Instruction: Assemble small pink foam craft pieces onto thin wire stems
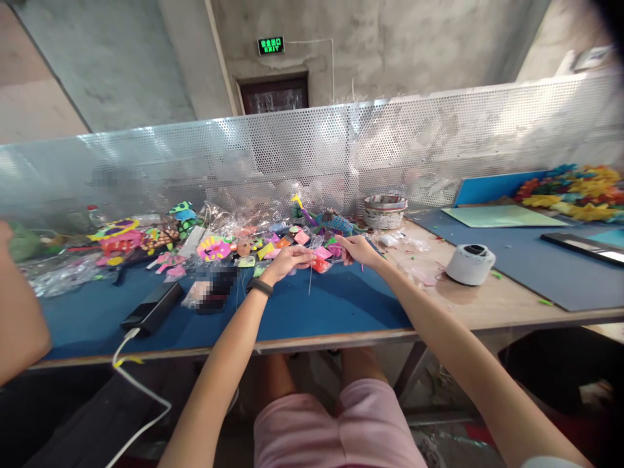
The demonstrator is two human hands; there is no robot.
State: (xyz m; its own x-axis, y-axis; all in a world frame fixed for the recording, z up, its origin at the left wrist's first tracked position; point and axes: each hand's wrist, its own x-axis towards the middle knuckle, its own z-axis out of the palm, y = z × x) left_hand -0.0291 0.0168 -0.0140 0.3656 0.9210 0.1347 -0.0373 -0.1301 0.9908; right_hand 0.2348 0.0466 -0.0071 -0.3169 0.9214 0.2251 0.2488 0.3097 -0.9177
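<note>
While the left hand [288, 261] pinches a thin pale strand [310, 281] that hangs from its fingertips, the right hand [358, 250] curls close by; whether it grasps anything I cannot tell. Red and pink pieces [320, 264] show between the two, over the blue mat [322, 309] on the bench [482, 300]. Jumbled colourful pieces [214, 247] crowd the area behind and to the left, mixed with clear wrapping [68, 273]. Nearer the front edge lie a black device [152, 307] with a white cable [146, 387] and a dark phone [219, 289], partly blurred; another person's arm [19, 305] reaches in at far left. A white spool [470, 266] stands to the right. Beyond the right hand sits a pale woven basket [385, 214], its contents too hidden to make out. A plastic bottle [296, 195] stands behind the heap, near the perforated screen [292, 153].
</note>
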